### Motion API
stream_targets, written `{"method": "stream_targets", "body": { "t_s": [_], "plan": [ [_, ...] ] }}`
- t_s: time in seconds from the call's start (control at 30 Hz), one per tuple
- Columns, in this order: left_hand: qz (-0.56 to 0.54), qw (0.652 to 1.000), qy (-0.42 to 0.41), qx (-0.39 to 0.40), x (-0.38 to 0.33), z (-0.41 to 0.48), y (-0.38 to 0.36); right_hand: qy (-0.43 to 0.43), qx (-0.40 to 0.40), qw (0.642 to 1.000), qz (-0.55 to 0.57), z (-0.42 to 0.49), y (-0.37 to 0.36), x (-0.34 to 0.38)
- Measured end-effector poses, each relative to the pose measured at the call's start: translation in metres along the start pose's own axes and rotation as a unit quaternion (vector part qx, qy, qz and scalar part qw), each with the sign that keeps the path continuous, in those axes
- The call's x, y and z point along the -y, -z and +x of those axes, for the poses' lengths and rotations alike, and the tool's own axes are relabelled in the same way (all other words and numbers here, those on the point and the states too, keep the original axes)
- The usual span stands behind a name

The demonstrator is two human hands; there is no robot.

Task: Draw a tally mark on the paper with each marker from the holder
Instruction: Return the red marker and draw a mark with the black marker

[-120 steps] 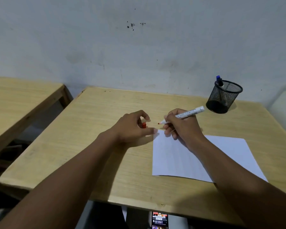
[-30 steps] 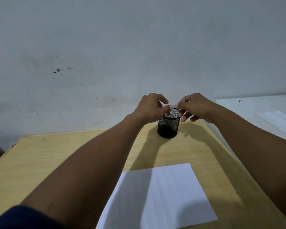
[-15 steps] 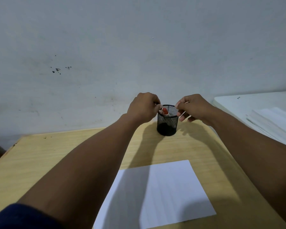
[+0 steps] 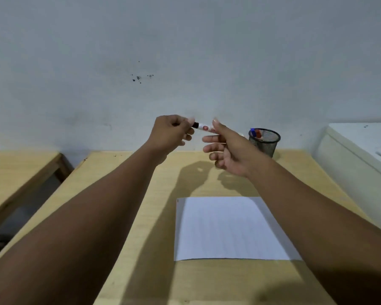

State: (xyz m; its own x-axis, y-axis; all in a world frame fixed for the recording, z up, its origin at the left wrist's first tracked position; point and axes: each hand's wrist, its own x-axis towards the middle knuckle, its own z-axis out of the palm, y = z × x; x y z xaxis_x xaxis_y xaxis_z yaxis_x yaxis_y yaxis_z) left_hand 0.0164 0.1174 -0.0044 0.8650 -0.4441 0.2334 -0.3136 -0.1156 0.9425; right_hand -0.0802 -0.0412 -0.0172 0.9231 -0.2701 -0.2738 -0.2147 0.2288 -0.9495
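I can read no text; the marker [image 4: 204,128] at frame centre bears a red print, too blurred for me.

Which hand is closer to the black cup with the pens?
Right. The right hand hangs just left of the mesh pen holder; the left hand, gripping a marker, is farther left.

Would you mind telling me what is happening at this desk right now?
A person holds a marker in the air above the table. The left hand grips its black-capped end; the right hand has its thumb against the white barrel, fingers spread, grip unclear. The paper lies flat below, and the mesh holder at the back right contains a blue marker and a red marker.
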Motion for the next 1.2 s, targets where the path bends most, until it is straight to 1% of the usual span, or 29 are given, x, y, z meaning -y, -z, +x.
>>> {"method": "stream_targets", "body": {
  "t_s": [0.07, 0.13, 0.2, 0.27, 0.37, 0.43, 0.5, 0.53, 0.6, 0.7, 0.73, 0.8, 0.87, 0.97, 1.07, 1.2],
  "plan": [
    [-0.023, 0.999, 0.035, 0.009, 0.020, -0.015, 0.018, 0.000, -0.018, 0.995, 0.099, 0.003, -0.020, -0.016],
    [-0.043, 0.997, 0.066, 0.013, 0.041, -0.030, 0.031, -0.002, -0.031, 0.988, 0.149, 0.004, -0.035, -0.031],
    [-0.071, 0.994, 0.087, 0.012, 0.059, -0.044, 0.038, 0.011, -0.020, 0.989, 0.147, 0.003, -0.043, -0.043],
    [-0.097, 0.990, 0.105, 0.005, 0.072, -0.057, 0.041, 0.036, 0.007, 0.990, 0.135, 0.002, -0.046, -0.052],
    [-0.115, 0.987, 0.115, 0.002, 0.084, -0.070, 0.038, 0.059, 0.032, 0.991, 0.118, -0.004, -0.043, -0.061],
    [-0.137, 0.983, 0.122, -0.001, 0.088, -0.075, 0.036, 0.061, 0.001, 0.987, 0.146, -0.006, -0.037, -0.067],
    [-0.162, 0.976, 0.141, -0.024, 0.094, -0.079, 0.042, 0.058, -0.052, 0.973, 0.218, -0.007, -0.026, -0.068],
    [-0.148, 0.977, 0.147, -0.037, 0.099, -0.082, 0.047, 0.062, -0.074, 0.969, 0.229, -0.008, -0.019, -0.068],
    [-0.059, 0.987, 0.145, -0.036, 0.109, -0.087, 0.055, 0.071, -0.092, 0.977, 0.181, -0.013, -0.007, -0.070],
    [0.071, 0.990, 0.116, 0.033, 0.106, -0.088, 0.053, 0.069, -0.061, 0.991, 0.101, -0.018, -0.007, -0.077],
    [0.127, 0.985, 0.097, 0.057, 0.102, -0.087, 0.050, 0.073, -0.051, 0.993, 0.082, -0.018, -0.010, -0.081],
    [0.236, 0.964, 0.070, 0.103, 0.092, -0.085, 0.044, 0.097, -0.053, 0.993, 0.035, -0.014, -0.018, -0.087],
    [0.308, 0.938, 0.058, 0.148, 0.086, -0.083, 0.040, 0.117, -0.067, 0.991, -0.016, -0.009, -0.025, -0.095],
    [0.349, 0.917, 0.062, 0.182, 0.087, -0.078, 0.037, 0.121, -0.065, 0.990, -0.047, -0.008, -0.034, -0.104],
    [0.333, 0.916, 0.095, 0.202, 0.088, -0.078, 0.036, 0.116, -0.063, 0.989, -0.060, -0.009, -0.039, -0.111],
    [0.330, 0.905, 0.127, 0.237, 0.084, -0.078, 0.035, 0.132, -0.063, 0.983, -0.110, -0.009, -0.039, -0.119]
  ]
}}
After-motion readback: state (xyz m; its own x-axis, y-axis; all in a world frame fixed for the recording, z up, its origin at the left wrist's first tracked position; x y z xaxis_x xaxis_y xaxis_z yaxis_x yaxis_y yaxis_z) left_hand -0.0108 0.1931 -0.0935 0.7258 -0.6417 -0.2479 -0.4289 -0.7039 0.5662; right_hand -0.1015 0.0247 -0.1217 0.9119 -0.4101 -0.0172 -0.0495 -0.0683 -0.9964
